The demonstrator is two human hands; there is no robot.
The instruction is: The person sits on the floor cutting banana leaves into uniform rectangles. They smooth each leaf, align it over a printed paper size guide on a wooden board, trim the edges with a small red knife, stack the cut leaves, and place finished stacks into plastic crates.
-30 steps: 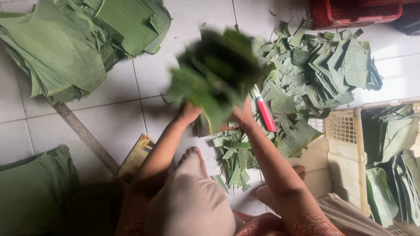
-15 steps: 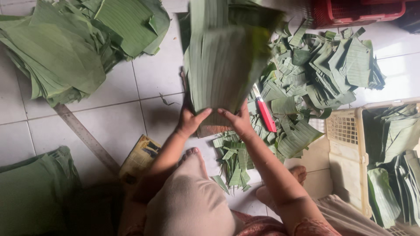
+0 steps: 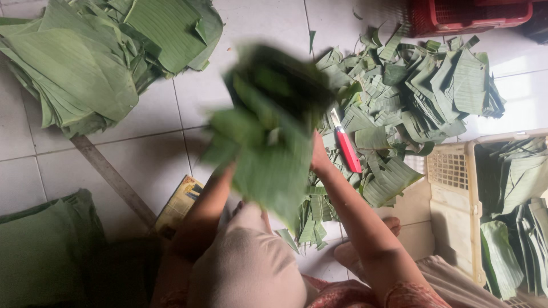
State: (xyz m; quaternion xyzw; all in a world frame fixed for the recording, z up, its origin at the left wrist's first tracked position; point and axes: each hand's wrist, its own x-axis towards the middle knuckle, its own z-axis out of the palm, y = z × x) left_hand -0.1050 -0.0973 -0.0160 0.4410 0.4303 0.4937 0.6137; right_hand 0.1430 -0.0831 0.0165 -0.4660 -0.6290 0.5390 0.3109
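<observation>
Both my hands hold up a thick bundle of green banana leaf pieces [image 3: 268,142], blurred by motion, above my knee. My right hand [image 3: 318,157] grips its right edge. My left hand [image 3: 227,170] is mostly hidden under the bundle's lower left side. A knife with a red handle [image 3: 347,147] lies on the leaf scraps just right of my right hand.
A heap of cut leaf scraps [image 3: 411,97] covers the tiles at right. Large whole leaves [image 3: 80,63] lie at upper left, folded leaves [image 3: 40,251] at lower left. A cream plastic crate [image 3: 456,199] holds leaves at right; a red crate [image 3: 468,14] is at top.
The leaf bundle swung from an upright, flat-faced position half a second ago to tilted down and left, its dark side showing. Both hands stayed on it.
</observation>
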